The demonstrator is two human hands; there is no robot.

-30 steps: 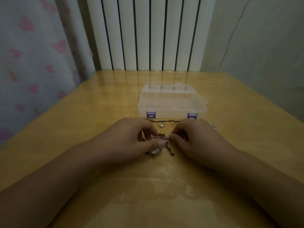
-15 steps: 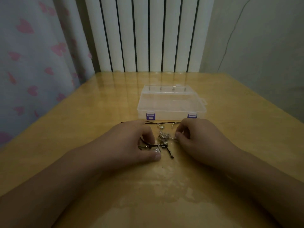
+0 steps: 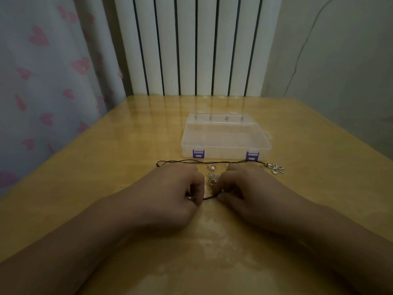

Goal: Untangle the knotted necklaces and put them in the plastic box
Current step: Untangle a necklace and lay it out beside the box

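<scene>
Both hands low on bench (image 3: 89, 167), knuckles up. Left hand (image 3: 170, 194) fingers curled, pinching dark cord (image 3: 209, 197) and a small silver piece at its near right edge. Right hand (image 3: 248, 192) fingers curled, pinching the same cord's other end; short taut stretch between them. Silver tangle (image 3: 212, 177) lies between hands, just far of cord. Another cord (image 3: 202, 162) runs left-right just near the box (image 3: 226, 137), ending at flower pendant (image 3: 276, 168) on right. Box lid closed.

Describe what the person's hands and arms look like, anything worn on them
Both arms are bare as far up as the frame shows: no sleeves in view. The left hand and right hand wear no gloves, and no watch or bracelet shows at either wrist. Rings can't be ruled out; the fingers are curled under in dim light.
</scene>
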